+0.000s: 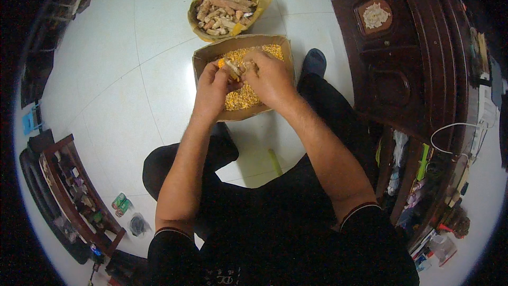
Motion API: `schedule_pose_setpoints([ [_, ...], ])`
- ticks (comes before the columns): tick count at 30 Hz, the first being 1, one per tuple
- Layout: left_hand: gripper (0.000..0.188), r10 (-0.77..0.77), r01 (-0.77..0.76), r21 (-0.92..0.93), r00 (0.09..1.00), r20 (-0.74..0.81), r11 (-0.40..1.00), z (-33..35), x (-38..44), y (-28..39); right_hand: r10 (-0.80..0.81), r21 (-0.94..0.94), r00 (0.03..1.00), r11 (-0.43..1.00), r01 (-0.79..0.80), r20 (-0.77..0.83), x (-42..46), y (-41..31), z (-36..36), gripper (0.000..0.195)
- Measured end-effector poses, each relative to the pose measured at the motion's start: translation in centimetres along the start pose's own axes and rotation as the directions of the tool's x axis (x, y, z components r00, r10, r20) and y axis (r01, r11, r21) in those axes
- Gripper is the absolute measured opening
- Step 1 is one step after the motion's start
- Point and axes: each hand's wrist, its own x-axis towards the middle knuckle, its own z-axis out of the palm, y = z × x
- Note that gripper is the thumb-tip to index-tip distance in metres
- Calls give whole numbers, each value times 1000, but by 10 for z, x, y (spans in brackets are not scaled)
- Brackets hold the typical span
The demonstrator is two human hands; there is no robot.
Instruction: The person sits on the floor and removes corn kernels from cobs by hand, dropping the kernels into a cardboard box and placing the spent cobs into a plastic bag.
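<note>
My left hand grips a corn cob that is partly stripped, with some orange-yellow kernels at one end. Against it, my right hand holds a pale piece of bare cob, mostly covered by the fingers. Both hands are over an open cardboard box on the floor. Loose corn kernels cover the bottom of the box. Just beyond it stands a round bin lined with a yellow plastic bag, heaped with bare corn cobs and some husk.
A dark wooden cabinet runs along the right, with shelves of bagged items below. On the left floor are a low wooden rack, green-and-red packages and a dark round object. A green strip lies between my legs.
</note>
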Motion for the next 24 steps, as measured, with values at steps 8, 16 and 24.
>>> schedule_pose_setpoints([
  [8,32,12,-11,25,1000,-29,1000,-1,1,0,-43,-64,999,997,43,6,-3,-6,-4,27],
  [16,36,135,-153,359,988,75,921,-7,5,-14,-23,24,999,999,23,36,1,-11,-4,15],
  [24,33,212,-241,505,970,116,828,3,-3,-8,-4,-68,994,998,11,113,0,-16,-13,12],
])
